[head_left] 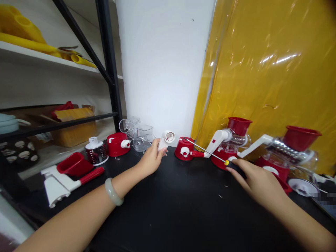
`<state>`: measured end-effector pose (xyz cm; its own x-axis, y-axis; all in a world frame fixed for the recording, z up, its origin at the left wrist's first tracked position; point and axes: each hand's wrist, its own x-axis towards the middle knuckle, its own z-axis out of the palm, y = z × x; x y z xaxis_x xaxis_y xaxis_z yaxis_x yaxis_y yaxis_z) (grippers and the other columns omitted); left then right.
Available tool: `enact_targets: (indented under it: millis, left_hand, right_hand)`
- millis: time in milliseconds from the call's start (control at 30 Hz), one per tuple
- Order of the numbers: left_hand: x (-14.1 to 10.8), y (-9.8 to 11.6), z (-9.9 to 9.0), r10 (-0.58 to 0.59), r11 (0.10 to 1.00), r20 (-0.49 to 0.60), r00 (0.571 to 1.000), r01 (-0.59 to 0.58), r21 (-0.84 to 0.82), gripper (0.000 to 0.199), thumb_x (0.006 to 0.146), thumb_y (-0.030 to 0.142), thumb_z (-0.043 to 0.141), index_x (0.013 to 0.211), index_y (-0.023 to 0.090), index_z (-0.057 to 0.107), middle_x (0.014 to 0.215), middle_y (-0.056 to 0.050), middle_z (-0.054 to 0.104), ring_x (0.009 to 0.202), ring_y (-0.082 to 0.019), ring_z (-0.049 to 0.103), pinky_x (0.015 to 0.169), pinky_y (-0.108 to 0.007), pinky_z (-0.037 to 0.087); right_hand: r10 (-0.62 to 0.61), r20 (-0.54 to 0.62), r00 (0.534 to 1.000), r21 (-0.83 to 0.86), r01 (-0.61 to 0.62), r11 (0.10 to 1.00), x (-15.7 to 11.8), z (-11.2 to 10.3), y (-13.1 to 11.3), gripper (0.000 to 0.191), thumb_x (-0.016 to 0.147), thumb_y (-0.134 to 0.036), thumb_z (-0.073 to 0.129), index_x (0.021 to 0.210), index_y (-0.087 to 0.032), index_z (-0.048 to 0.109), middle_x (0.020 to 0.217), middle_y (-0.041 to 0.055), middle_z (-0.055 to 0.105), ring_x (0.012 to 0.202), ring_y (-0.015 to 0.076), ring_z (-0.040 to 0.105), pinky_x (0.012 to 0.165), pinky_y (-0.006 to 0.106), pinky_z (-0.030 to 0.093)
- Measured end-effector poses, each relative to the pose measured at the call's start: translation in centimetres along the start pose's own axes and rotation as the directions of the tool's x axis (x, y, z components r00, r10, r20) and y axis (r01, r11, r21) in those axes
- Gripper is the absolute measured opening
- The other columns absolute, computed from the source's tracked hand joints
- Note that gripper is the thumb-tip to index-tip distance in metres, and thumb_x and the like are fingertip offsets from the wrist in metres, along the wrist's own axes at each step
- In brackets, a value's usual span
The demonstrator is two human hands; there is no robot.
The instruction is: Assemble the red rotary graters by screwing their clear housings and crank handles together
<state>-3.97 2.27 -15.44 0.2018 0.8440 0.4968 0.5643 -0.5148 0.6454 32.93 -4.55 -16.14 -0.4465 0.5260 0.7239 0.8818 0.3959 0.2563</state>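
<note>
My left hand [151,157], with a pale bangle on its wrist, is closed around a white plastic crank part [167,139] whose round socket end faces me. In my right hand [250,175] is a screwdriver [207,150], gripped by its black and yellow handle, its long shaft slanting up to the left. The shaft's tip shows just above a red base [184,151] with a white knob; whether they touch I cannot tell. Behind my right hand stand two rotary graters, one with a red hopper [238,125], the other with a larger red hopper [301,137].
On the left of the black table [168,210] lie a red food pusher [75,163], a white hopper piece [56,185], a grater drum [97,152] and another red base [118,145]. Clear plastic housings [140,134] stand by the wall. A black shelf frame [106,42] rises at left.
</note>
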Motion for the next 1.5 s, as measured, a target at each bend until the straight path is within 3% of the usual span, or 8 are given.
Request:
enact_targets:
  millis: [167,333,633,867,1167,1267,1500]
  left_hand:
    - [-0.5,0.3,0.1,0.033,0.999,-0.004,0.999,-0.033,0.001,0.031,0.099,0.040,0.043,0.121,0.019,0.042,0.098,-0.011,0.069,0.087,-0.025,0.070,0.081,-0.040,0.053]
    - [-0.8,1.1,-0.1,-0.015,0.985,-0.045,0.999,0.023,0.170,0.030,0.098,0.041,0.042,0.119,0.019,0.044,0.091,-0.008,0.066,0.083,-0.028,0.066,0.078,-0.041,0.048]
    - [-1.2,1.6,0.4,-0.024,0.968,0.016,1.000,0.019,0.250,0.029,0.098,0.039,0.041,0.119,0.019,0.046,0.094,-0.010,0.068,0.082,-0.028,0.066,0.070,-0.036,0.045]
    - [-1.4,1.6,0.4,-0.018,0.968,0.047,0.999,0.005,0.251,0.030,0.099,0.041,0.042,0.120,0.019,0.045,0.091,-0.010,0.070,0.080,-0.027,0.068,0.068,-0.035,0.046]
    - [-1.2,1.3,0.5,-0.004,0.951,0.078,0.997,-0.020,0.309,0.031,0.099,0.040,0.043,0.123,0.020,0.045,0.097,-0.011,0.070,0.086,-0.029,0.070,0.071,-0.036,0.047]
    - [-1.2,1.3,0.5,-0.034,0.959,0.089,0.995,0.007,0.283,0.030,0.099,0.039,0.043,0.121,0.019,0.046,0.092,-0.010,0.070,0.080,-0.027,0.069,0.067,-0.034,0.046]
    - [-0.8,0.7,0.4,-0.023,0.959,0.078,0.997,0.000,0.283,0.028,0.098,0.039,0.043,0.118,0.019,0.046,0.084,-0.007,0.068,0.072,-0.025,0.067,0.066,-0.033,0.044]
  right_hand:
    - [-0.096,-0.140,0.986,-0.125,0.078,0.989,0.6,-1.4,-1.2,0.034,0.108,-0.043,0.045,0.102,-0.016,0.065,0.081,0.0037,0.069,0.065,0.0192,0.068,0.059,0.029,0.042]
    - [-0.127,-0.142,0.982,-0.164,0.103,0.981,0.8,-1.7,-1.7,0.037,0.107,-0.043,0.046,0.099,-0.015,0.070,0.079,0.0045,0.068,0.062,0.0181,0.064,0.059,0.029,0.039]
    - [-0.083,-0.116,0.990,-0.172,0.062,0.983,0.7,-1.4,-2.2,0.043,0.108,-0.046,0.042,0.098,-0.017,0.071,0.092,0.0070,0.072,0.061,0.0155,0.063,0.057,0.029,0.033]
    - [-0.050,-0.078,0.996,-0.172,0.036,0.985,0.5,-1.5,-2.4,0.039,0.108,-0.044,0.044,0.097,-0.019,0.073,0.089,0.0080,0.071,0.063,0.0164,0.062,0.056,0.029,0.031]
    - [-0.036,-0.084,0.996,-0.144,0.023,0.989,0.4,-1.4,-2.7,0.036,0.107,-0.043,0.046,0.104,-0.017,0.071,0.090,0.0080,0.069,0.075,0.0194,0.066,0.061,0.029,0.037]
    - [-0.016,-0.097,0.995,-0.130,0.003,0.992,0.5,-1.3,-3.2,0.032,0.105,-0.042,0.050,0.106,-0.016,0.070,0.092,0.0083,0.069,0.081,0.0217,0.066,0.066,0.030,0.041]
    - [-0.042,0.026,0.999,0.099,0.039,0.994,0.6,-1.2,-3.0,0.030,0.102,-0.030,0.048,0.121,-0.015,0.065,0.097,0.0112,0.064,0.088,0.0254,0.062,0.075,0.036,0.051]
